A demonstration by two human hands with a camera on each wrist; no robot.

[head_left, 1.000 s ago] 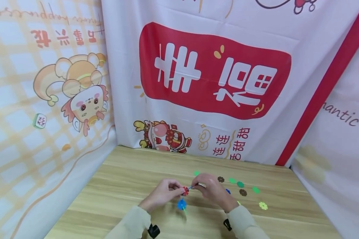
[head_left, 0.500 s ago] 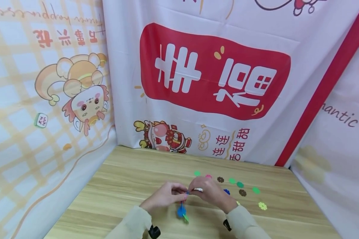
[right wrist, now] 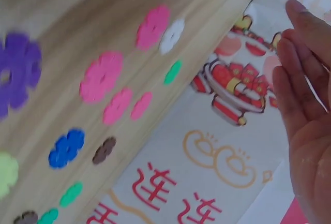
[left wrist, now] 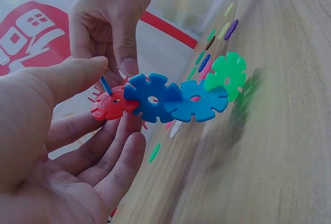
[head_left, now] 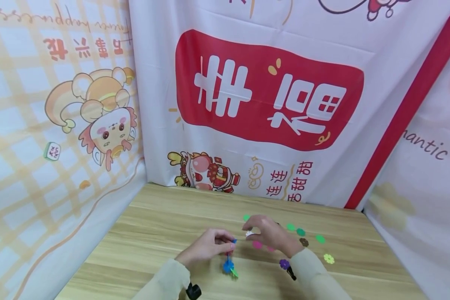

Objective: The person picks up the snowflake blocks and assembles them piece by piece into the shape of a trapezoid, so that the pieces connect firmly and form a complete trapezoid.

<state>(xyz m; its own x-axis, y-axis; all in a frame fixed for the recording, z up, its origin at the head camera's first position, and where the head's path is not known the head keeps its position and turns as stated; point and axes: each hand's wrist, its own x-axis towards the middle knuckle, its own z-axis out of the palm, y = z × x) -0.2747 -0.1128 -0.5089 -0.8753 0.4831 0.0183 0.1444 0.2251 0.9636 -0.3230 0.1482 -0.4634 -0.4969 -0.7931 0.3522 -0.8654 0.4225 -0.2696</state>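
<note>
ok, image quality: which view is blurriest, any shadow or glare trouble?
Right wrist: blurriest, purple snowflake disc smeared at its edges; left wrist: green snowflake disc sharper, soft shadow on the table beside it; head: light looks even, no harsh glare, blue snowflake disc too small for fine detail.

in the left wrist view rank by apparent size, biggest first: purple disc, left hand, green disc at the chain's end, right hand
1. left hand
2. right hand
3. green disc at the chain's end
4. purple disc
Nearness likely enlarges the left hand.
</note>
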